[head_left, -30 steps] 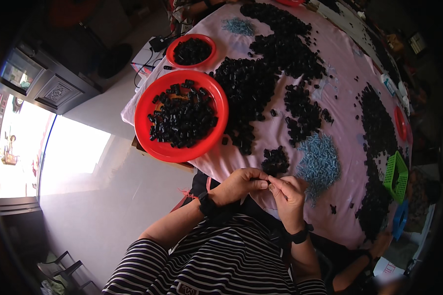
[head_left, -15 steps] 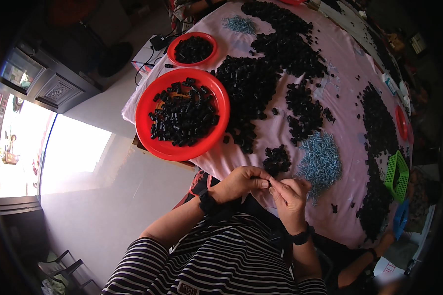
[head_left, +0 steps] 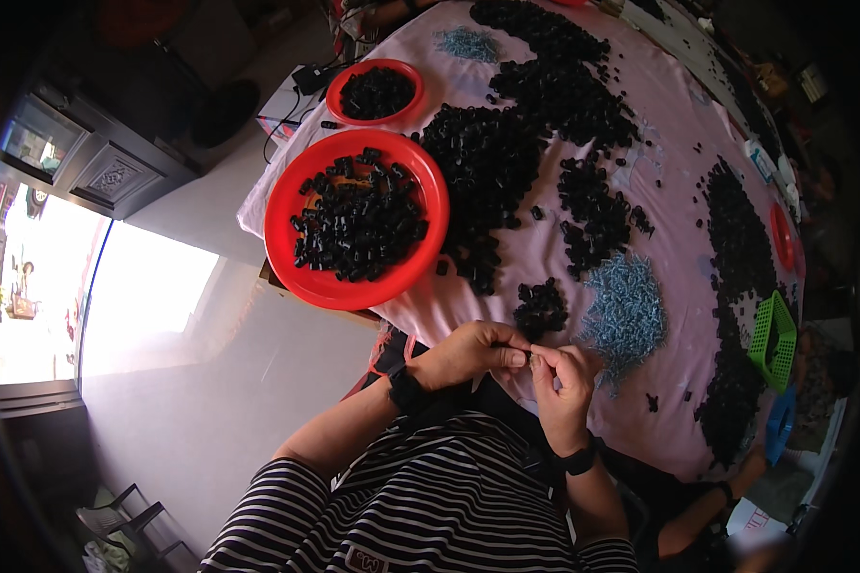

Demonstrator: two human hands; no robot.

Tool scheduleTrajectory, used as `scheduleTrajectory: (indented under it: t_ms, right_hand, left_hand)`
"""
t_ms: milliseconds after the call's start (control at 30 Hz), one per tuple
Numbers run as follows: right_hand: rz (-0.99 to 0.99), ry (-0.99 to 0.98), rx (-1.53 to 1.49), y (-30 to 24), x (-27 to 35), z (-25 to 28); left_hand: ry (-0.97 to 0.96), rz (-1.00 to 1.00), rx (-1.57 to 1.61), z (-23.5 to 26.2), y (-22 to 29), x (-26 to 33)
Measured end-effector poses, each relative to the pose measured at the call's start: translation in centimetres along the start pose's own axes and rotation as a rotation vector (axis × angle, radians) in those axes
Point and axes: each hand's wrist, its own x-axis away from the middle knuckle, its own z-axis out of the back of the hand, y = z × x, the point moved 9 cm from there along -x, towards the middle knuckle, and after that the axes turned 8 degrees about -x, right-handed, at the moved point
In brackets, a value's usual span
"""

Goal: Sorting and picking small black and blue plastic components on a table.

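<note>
1. Beside heaped slender pale-blue pieces (head_left: 625,311), fingers (head_left: 509,358) of left hand (head_left: 463,355) and right hand (head_left: 566,379) apparently pinch a tiny dark piece (head_left: 531,353).
2. Left of that heap, small black plastic parts (head_left: 541,307); slack fingers could cause a drop.

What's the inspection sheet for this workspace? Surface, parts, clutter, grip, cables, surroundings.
Surface: pink cloth, wrinkled.
Parts: black parts in loose heaps, a large red basin and a smaller red bowl; light blue pieces piled by the right hand.
Clutter: green basket and blue item toward the right.
Grip: left hand and right hand meet at the fingertips; anything pinched is too small to tell.
Cables: dark cable near a black adapter, left of the smaller bowl.
Surroundings: panelled door and chair to the left; another person's arm at lower right.
</note>
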Motion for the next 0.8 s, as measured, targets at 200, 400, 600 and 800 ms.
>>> scheduleTrajectory:
  t_ms: [200,400,600,800]
  right_hand:
    - [0.284,-0.122,0.219,-4.4,-0.3,0.1]
    - [0.094,0.023,0.145,1.1,-0.7,0.9]
    - [0.251,-0.085,0.403,-0.2,-1.1,-1.9]
    - [0.204,-0.155,0.395,0.6,-1.3,-2.6]
  left_hand:
    - [-0.021,-0.011,0.054,0.2,-0.4,0.1]
    - [-0.144,-0.065,-0.045,-0.6,0.6,-0.1]
    - [-0.193,-0.010,-0.049,-0.9,0.6,0.2]
    - [-0.209,-0.027,-0.054,-1.3,0.9,0.6]
